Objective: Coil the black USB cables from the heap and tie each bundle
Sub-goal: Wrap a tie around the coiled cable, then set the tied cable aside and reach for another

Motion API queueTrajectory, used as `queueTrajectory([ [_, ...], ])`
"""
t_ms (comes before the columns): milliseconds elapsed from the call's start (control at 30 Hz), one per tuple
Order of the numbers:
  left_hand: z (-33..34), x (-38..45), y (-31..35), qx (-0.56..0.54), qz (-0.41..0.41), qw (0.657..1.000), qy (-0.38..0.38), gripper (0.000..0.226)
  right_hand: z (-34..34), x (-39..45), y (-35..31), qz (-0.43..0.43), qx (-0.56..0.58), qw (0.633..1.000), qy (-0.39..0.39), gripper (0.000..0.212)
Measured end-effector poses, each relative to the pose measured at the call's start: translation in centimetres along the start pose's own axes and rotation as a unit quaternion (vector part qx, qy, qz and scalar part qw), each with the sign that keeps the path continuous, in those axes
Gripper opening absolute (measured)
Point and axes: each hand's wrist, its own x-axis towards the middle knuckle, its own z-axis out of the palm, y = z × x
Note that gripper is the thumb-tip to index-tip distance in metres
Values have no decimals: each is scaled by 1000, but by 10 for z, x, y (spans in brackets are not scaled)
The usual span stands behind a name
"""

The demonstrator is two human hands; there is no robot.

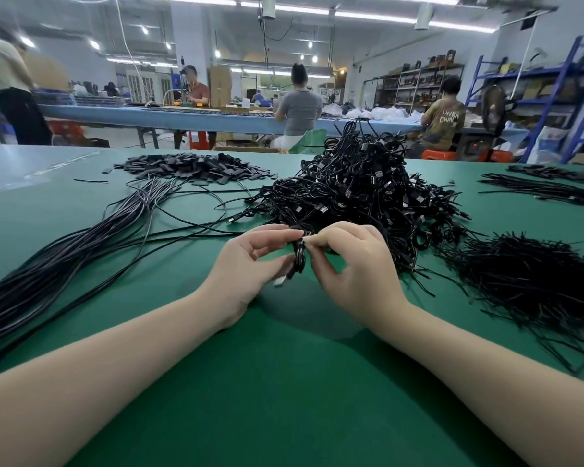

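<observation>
**Both hands on one coiled cable bundle, table centre**

Far left: long bundle of straight black cables [64,264] lying across green table [284,399]. Behind it, pile of small flat black pieces [196,166]. Left hand [250,264]: fingers curled, thumb and forefinger pinching coiled cable bundle [299,259], held upright just above the table, silver USB plug [280,281] poking out below. Right hand [348,261]: fingertips pinched at the bundle's top; a tie there too small to tell. Behind the hands, big heap of black USB cables [368,190]. Right: pile of thin black twist ties [526,278].
</observation>
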Motion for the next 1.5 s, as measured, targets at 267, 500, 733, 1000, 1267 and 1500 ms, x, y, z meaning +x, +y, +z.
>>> queueTrajectory([
  [267, 3, 1, 0, -1, -51, 999, 19, 7, 0, 1, 4, -6, 7, 1000, -7, 6],
  [500, 6, -3, 3, 7, -56, 998, -20, 9, -1, -1, 10, 28, 15, 999, -12, 6],
  [733, 6, -2, 4, 7, -78, 997, -19, 14, 1, -2, 10, -18, -7, 1000, 3, 5],
  [1000, -1, 0, 16, -104, -173, 978, -59, 28, 3, 0, 11, -124, -75, 989, 22, 4],
  [1267, 2, -2, 1, 11, 9, 1000, -22, 15, 3, -1, 5, -47, -37, 998, 7, 4],
  [1500, 2, 0, 7, -53, -113, 992, -26, 41, 2, 1, 2, -92, -35, 995, 22, 7],
])
